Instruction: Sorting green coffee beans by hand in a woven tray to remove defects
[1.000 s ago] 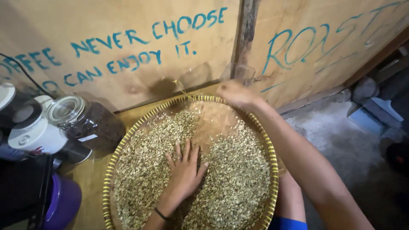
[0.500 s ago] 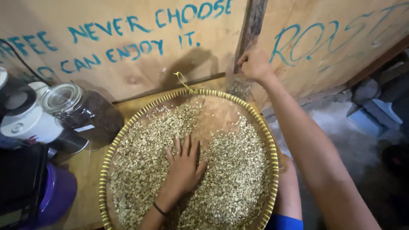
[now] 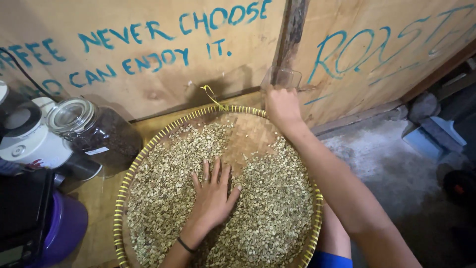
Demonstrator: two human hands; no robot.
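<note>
A round woven tray with a yellow rim (image 3: 130, 184) holds a layer of pale green beans (image 3: 277, 208), parted down the middle to bare weave. My left hand (image 3: 213, 194) lies flat on the beans near the tray's centre, fingers spread, with a dark band on the wrist. My right hand (image 3: 282, 106) reaches over the far rim, its back toward me and its fingers curled out of sight. It sits just in front of a clear cup (image 3: 281, 78) that stands against the wooden wall. Whether the right hand holds anything is hidden.
A glass jar of dark contents (image 3: 94, 133) and a white appliance (image 3: 29, 144) stand left of the tray, with a purple container (image 3: 67, 226) below them. Plywood boards with blue painted writing (image 3: 148, 59) back the bench. Concrete floor (image 3: 386, 164) lies to the right.
My right hand has come down from above the clear cup to the tray's far rim in front of it. My left hand stays flat on the beans.
</note>
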